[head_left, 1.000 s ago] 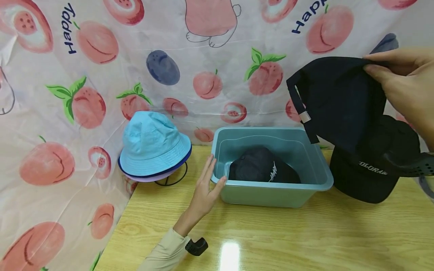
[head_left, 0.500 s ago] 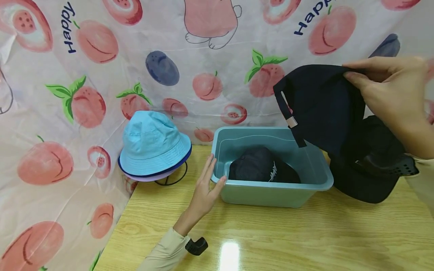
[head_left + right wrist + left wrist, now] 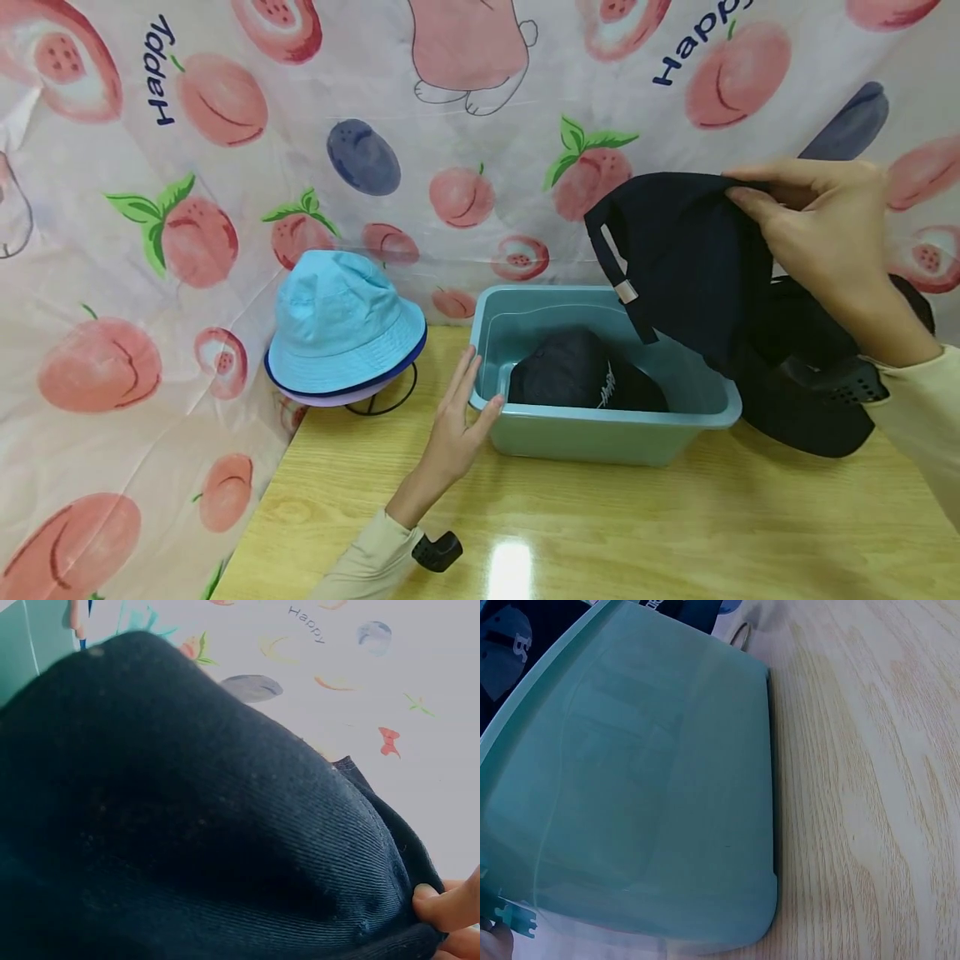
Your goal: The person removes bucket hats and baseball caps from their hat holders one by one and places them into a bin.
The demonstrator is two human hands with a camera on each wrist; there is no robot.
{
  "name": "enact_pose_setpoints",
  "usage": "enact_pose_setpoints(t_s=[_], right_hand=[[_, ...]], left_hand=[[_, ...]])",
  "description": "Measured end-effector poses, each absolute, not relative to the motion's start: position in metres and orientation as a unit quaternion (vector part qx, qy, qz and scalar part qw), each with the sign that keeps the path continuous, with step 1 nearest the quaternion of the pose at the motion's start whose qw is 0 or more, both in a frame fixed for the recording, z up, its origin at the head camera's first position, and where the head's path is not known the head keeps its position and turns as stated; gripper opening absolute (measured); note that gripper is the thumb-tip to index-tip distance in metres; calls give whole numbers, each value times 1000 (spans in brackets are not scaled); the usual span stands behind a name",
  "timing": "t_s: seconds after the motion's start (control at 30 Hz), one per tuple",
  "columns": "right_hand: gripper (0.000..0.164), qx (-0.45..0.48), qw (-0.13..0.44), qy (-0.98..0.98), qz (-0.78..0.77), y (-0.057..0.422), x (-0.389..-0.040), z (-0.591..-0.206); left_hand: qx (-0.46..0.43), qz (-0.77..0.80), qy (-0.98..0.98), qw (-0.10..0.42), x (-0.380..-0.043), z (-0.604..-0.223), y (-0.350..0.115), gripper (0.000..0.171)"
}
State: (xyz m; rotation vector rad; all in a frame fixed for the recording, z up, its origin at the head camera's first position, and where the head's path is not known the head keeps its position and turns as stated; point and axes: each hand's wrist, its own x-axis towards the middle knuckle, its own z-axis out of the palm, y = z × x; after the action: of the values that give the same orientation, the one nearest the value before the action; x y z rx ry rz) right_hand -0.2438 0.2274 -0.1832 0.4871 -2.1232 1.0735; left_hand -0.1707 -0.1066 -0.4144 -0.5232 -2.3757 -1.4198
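Observation:
My right hand point(image 3: 825, 225) pinches a dark baseball cap point(image 3: 690, 250) between thumb and fingers, up in the air over the right end of a blue-green plastic bin point(image 3: 585, 433). The cap's back strap with a small pale buckle hangs toward the left. In the right wrist view the cap's dark cloth point(image 3: 225, 817) fills much of the picture, with the thumb point(image 3: 442, 907) on its edge. My left hand point(image 3: 453, 425), fingers straight, touches the bin's left front corner. Inside the bin lies a black cap point(image 3: 562, 375) with white lettering.
A stack of bucket hats point(image 3: 341, 325), light blue on top, sits left of the bin, with a thin black cord beside it. Right of the bin, another black cap point(image 3: 810, 417) is partly hidden behind my right arm. A fruit-print cloth point(image 3: 300, 100) hangs behind the wooden table point(image 3: 637, 533).
My right hand has carried the dark cap left and somewhat lower, from beside the bin to over its right end. The left hand stays at the bin's corner.

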Motion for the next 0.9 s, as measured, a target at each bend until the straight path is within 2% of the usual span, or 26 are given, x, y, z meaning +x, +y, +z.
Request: enact_pose_setpoints(t_s=[0.6,0.9], right_hand=[[16,201,367,-787,453,198,-245,-207],[17,202,356,-795,447,190,-238,-218]], left_hand=[[-188,-506,-826,163,-168,-418,-111,64],[-190,-520,-820,145,-148,-384,-108,60]])
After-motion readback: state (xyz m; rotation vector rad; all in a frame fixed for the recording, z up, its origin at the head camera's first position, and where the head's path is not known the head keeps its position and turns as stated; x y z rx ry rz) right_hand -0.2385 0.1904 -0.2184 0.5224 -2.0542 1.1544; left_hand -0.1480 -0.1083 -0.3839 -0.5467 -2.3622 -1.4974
